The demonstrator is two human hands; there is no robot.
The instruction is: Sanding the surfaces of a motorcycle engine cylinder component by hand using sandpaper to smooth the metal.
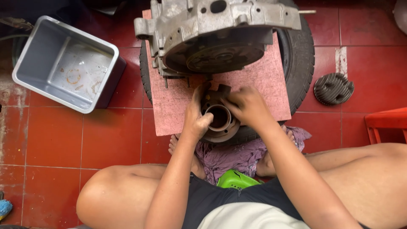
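Head view shows both hands, left hand and right hand, clamped around a metal cylinder on the pink mat at six o'clock of the engine case; it looks heavy, stiff, best gripped by its rim.

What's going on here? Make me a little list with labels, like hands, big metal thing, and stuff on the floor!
left hand: grips the left side of a round metal cylinder part
right hand: fingers on the part's top right rim
part rests on: pink mat over a black tyre
big metal thing: grey engine casing, behind the part
floor: red tiles
left side: empty grey plastic tub
right side: finned metal piece
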